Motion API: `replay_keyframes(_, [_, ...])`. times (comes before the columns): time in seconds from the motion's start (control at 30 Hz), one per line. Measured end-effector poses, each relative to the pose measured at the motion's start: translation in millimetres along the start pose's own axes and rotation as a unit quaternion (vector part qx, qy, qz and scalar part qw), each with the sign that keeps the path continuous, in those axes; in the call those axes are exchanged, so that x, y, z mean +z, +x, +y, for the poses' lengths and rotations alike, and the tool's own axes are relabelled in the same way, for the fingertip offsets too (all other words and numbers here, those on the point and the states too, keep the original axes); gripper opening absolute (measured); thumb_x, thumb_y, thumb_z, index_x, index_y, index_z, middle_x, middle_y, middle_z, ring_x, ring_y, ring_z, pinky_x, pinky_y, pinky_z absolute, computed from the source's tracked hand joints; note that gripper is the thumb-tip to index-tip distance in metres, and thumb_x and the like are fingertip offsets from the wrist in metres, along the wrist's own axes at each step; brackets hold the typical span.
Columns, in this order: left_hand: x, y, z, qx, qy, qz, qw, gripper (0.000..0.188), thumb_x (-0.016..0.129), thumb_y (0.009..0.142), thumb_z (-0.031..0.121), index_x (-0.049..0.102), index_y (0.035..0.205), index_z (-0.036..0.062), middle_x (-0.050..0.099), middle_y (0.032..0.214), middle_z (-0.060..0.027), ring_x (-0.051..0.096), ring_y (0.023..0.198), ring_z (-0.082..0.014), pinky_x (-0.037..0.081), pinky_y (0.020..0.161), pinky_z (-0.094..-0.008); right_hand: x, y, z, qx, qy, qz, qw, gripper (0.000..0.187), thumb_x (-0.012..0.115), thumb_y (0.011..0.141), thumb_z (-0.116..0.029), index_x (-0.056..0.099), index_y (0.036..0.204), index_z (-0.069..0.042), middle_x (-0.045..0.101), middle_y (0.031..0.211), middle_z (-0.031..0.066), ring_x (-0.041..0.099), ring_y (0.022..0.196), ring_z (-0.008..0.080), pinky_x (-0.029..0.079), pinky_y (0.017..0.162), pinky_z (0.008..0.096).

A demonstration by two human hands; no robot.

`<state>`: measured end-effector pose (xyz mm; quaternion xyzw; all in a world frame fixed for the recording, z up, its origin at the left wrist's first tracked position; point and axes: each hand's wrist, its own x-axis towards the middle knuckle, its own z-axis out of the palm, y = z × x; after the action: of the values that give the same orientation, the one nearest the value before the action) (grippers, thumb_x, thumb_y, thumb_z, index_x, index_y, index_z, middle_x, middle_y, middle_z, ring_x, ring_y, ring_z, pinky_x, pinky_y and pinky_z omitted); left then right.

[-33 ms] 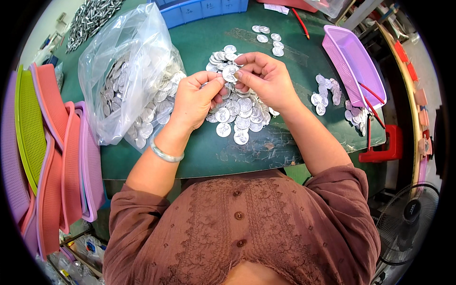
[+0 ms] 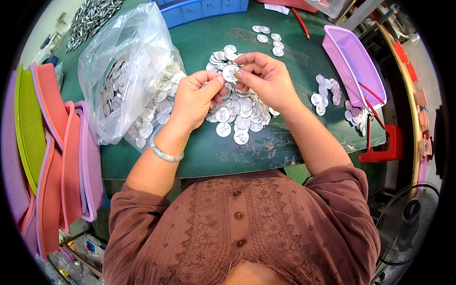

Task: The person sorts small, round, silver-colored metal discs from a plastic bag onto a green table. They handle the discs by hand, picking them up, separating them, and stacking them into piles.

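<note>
On the left of the green surface we have a clear plastic bag of silver medals, and beside it our left hand pinches the edge of one round medal over a loose pile. Our right hand grips that same medal opposite, and farther right we see small clusters near a purple basket.
</note>
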<state>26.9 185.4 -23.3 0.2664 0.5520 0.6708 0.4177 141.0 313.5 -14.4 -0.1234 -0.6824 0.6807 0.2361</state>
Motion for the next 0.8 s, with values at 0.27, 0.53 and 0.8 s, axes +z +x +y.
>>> replay_keyframes(0.27, [-3.1, 2.2, -1.8, 0.002, -0.003, 0.003, 1.0, 0.01, 0.056, 0.08, 0.013, 0.059, 0.081, 0.0032, 0.056, 0.065, -0.0016, 0.048, 0.053, -0.0049, 0.036, 0.044, -0.0155, 1.3, -0.8, -1.4, 0.016, -0.017, -0.018, 1.0, 0.025, 0.056, 0.08, -0.003, 0.052, 0.104, 0.003, 0.059, 0.072, 0.0037, 0.056, 0.063, 0.0082, 0.046, 0.057, 0.0201])
replay_keyframes(0.53, [-2.4, 1.1, 0.9, 0.009, 0.032, 0.015, 0.999, 0.011, 0.057, 0.08, 0.013, 0.06, 0.079, 0.0025, 0.056, 0.063, -0.0014, 0.047, 0.052, -0.0049, 0.036, 0.045, -0.016, 2.2, -0.7, -1.0, 0.033, -0.017, -0.018, 0.999, 0.024, 0.056, 0.08, -0.003, 0.051, 0.103, 0.003, 0.058, 0.072, 0.004, 0.057, 0.063, 0.0085, 0.046, 0.056, 0.0204])
replay_keyframes(0.8, [-3.0, 1.1, 0.9, 0.004, 0.014, 0.003, 1.0, 0.014, 0.055, 0.082, 0.015, 0.059, 0.079, 0.0025, 0.055, 0.064, -0.0013, 0.046, 0.05, -0.0053, 0.035, 0.043, -0.0162, 0.3, 1.1, -1.8, 0.067, 0.021, -0.031, 0.997, 0.025, 0.055, 0.081, -0.005, 0.05, 0.103, 0.004, 0.059, 0.073, 0.0067, 0.057, 0.063, 0.0112, 0.047, 0.055, 0.0225])
